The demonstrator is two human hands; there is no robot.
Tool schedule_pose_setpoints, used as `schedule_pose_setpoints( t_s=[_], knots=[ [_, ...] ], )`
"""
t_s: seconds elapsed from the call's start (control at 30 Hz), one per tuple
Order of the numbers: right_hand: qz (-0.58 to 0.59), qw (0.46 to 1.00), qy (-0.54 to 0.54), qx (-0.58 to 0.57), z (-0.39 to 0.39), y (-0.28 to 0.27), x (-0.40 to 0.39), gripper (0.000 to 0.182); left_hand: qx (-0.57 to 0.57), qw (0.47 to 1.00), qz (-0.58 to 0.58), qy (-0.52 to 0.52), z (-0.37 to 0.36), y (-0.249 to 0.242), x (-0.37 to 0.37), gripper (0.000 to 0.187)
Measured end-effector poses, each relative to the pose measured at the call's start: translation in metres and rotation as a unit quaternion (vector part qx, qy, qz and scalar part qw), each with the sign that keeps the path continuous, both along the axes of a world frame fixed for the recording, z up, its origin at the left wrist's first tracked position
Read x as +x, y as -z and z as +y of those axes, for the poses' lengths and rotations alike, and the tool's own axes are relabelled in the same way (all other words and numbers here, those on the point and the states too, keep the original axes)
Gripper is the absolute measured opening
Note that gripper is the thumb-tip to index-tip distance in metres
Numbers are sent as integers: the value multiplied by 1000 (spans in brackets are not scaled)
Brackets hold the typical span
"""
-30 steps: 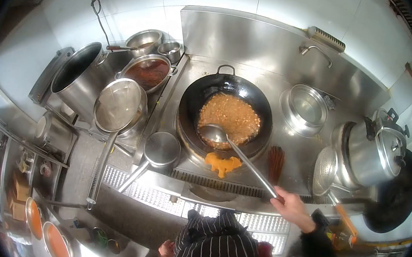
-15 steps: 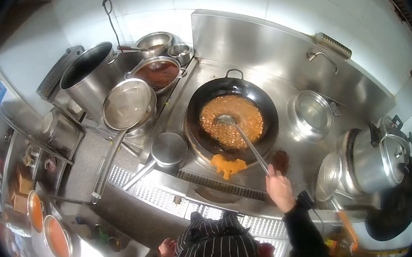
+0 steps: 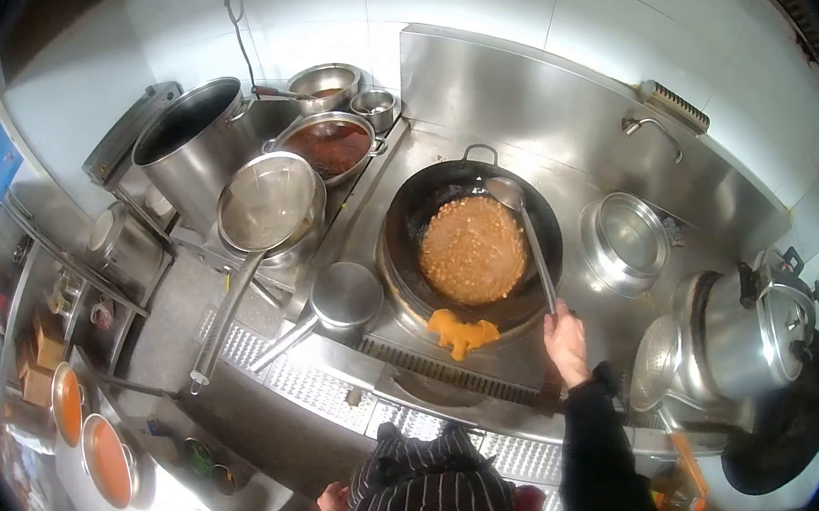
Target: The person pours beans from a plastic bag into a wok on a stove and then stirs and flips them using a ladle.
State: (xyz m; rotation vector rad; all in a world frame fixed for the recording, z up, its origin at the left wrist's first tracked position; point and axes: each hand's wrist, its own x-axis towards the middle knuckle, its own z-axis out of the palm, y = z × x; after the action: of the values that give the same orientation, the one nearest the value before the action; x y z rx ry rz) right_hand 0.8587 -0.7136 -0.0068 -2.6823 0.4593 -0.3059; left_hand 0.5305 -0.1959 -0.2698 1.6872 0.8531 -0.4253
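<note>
My right hand (image 3: 567, 346) is closed round the handle of a long metal ladle (image 3: 539, 241). The ladle's bowl rests at the upper right inner wall of a black wok (image 3: 406, 255). Brown liquid with many small beans or nuts (image 3: 473, 250) fills the wok's bottom. An orange cloth (image 3: 462, 334) lies on the wok's near rim. My left hand (image 3: 334, 500) is low in the view beside the striped apron, partly hidden, and its fingers are too small to make out.
Left of the wok are a saucepan (image 3: 346, 295), a strainer (image 3: 266, 203), a pot of red liquid (image 3: 333, 148) and a tall pot (image 3: 189, 131). To the right are a metal basin (image 3: 626, 233), a perforated skimmer (image 3: 656, 363) and a pressure cooker (image 3: 759, 332).
The ladle's bowl has moved from the middle of the brown liquid up to the far right wall of the wok. The whole view has shifted slightly.
</note>
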Motion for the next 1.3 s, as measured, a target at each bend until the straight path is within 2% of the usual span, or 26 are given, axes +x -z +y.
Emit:
schedule_pose_setpoints(
  t_s=[0.03,0.07,0.1,0.13,0.17,0.2,0.23,0.27,0.3,0.33,0.37,0.43,0.47,0.5,0.53,0.67,0.73,0.77,0.8,0.83,0.87,0.93,1.0,1.1,1.27,1.3],
  knots=[
    [-67,994,-10,81,-17,34,5,35,24,999,10,21,-9,-28,11,42],
    [-133,978,-20,160,-27,52,6,36,23,999,11,23,-11,-32,16,42],
    [-133,978,-18,159,-12,19,0,36,-47,994,25,-93,-14,-35,21,39],
    [3,977,11,213,4,-17,-8,36,-117,971,38,-206,-16,-38,24,36],
    [139,954,40,263,16,-43,-14,36,-118,971,39,-205,-14,-31,26,36],
    [124,896,50,424,18,-34,-19,39,-170,947,58,-265,-5,-9,27,36],
    [145,857,60,491,15,-29,-23,41,-220,917,78,-324,3,11,23,36],
    [164,812,70,556,19,-35,-28,43,-220,917,79,-323,6,22,19,36],
    [139,798,84,580,25,-35,-35,31,-147,973,34,-172,9,30,14,37],
    [159,776,74,606,30,-45,-40,17,-70,997,-12,-15,9,28,13,39],
    [165,760,78,624,33,-50,-46,14,-70,997,-11,-12,8,28,16,39],
    [168,743,85,643,37,-56,-55,12,-216,936,61,-273,4,18,31,42],
    [178,721,88,664,38,-59,-60,12,-215,936,61,-271,6,17,32,42],
    [188,698,91,684,39,-61,-64,12,-211,957,30,-197,11,19,31,41],
    [186,698,94,685,40,-64,-69,12,-206,971,-2,-121,15,21,30,40],
    [211,697,93,679,43,-76,-88,13,-187,966,21,-178,4,3,38,39],
    [229,736,68,634,43,-77,-96,13,-93,994,-13,-48,5,14,33,38],
    [232,764,39,600,44,-84,-100,18,-93,994,-11,-49,7,19,32,38],
    [234,764,40,600,45,-92,-106,18,-151,982,6,-114,8,20,32,39],
    [227,794,8,564,46,-100,-110,20,-207,962,22,-178,9,22,33,39],
    [218,821,-23,527,46,-104,-114,22,-207,962,24,-178,11,24,33,39],
    [221,830,-32,512,33,-80,-127,30,-259,924,71,-273,12,27,34,41],
    [58,952,-131,271,33,-73,-135,37,-248,933,52,-255,10,29,29,42],
    [135,961,-59,236,32,-103,-145,46,-237,940,49,-240,9,34,24,42],
    [121,958,-125,228,15,-118,-148,50,-206,957,30,-201,3,21,25,41],
    [175,956,-119,202,21,-136,-144,49,-190,961,16,-200,0,17,28,41]
  ],
)
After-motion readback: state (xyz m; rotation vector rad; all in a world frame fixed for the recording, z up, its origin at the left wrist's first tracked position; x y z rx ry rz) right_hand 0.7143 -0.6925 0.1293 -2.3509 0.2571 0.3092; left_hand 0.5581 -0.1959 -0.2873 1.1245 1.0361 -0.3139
